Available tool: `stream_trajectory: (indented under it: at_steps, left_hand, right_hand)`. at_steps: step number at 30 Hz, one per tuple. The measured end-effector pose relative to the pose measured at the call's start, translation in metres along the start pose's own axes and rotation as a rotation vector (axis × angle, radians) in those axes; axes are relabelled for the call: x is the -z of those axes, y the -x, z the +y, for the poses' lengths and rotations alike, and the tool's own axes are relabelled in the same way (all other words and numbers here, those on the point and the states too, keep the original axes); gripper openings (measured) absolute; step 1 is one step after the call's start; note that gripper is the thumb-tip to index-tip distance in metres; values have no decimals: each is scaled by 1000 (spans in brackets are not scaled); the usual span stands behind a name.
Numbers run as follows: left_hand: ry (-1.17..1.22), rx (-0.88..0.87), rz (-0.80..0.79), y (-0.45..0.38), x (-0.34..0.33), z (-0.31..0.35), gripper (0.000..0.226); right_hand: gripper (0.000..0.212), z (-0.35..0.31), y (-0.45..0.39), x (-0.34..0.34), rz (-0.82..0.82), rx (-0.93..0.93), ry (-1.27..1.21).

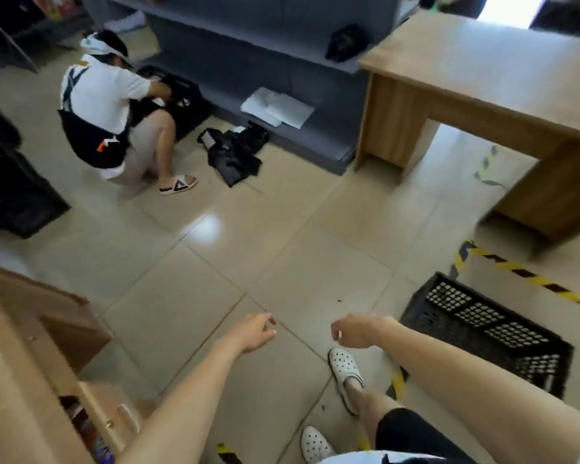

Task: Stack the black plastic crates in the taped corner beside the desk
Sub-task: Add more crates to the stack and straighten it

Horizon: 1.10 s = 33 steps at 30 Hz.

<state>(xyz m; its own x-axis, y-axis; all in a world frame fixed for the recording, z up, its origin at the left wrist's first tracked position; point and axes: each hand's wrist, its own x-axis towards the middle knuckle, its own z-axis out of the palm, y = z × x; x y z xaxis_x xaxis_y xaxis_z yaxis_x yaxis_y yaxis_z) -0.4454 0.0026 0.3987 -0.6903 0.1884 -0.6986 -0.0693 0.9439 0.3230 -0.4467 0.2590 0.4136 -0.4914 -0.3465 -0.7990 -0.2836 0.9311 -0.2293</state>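
Observation:
A black plastic crate point(486, 333) sits upside down on the floor at the lower right, just inside yellow-and-black floor tape point(529, 277) beside the wooden desk point(482, 65). My left hand point(253, 333) and my right hand point(355, 331) hang over the tiles to the left of the crate, both empty with fingers loosely curled and apart. Neither hand touches the crate. More black crates point(10, 195) stand at the far left edge. Another black crate point(185, 105) is by the shelving, in front of a crouching person.
A person point(104, 115) in a white shirt crouches at the grey shelving point(248, 55). Black bags point(235, 152) lie on the floor nearby. A wooden cabinet point(31, 346) with an open drawer stands at the lower left. My feet in white clogs point(345, 366) are below my hands.

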Motion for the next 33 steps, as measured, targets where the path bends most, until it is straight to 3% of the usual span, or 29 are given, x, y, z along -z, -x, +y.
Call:
stream_trajectory:
  at_steps: [7, 16, 26, 33]
  left_hand:
    - [-190, -168, -67, -97, 51, 128, 38]
    - [-372, -310, -108, -209, 104, 311, 39]
    - [-665, -527, -197, -297, 133, 488, 37]
    - [-973, -754, -282, -380, 141, 614, 37]
  right_hand:
    - [34, 121, 14, 29, 21, -141, -145]
    - [35, 279, 25, 114, 208, -227, -397]
    - [32, 427, 61, 102, 228, -554, -611]
    - [30, 492, 65, 103, 367, -794, -976]
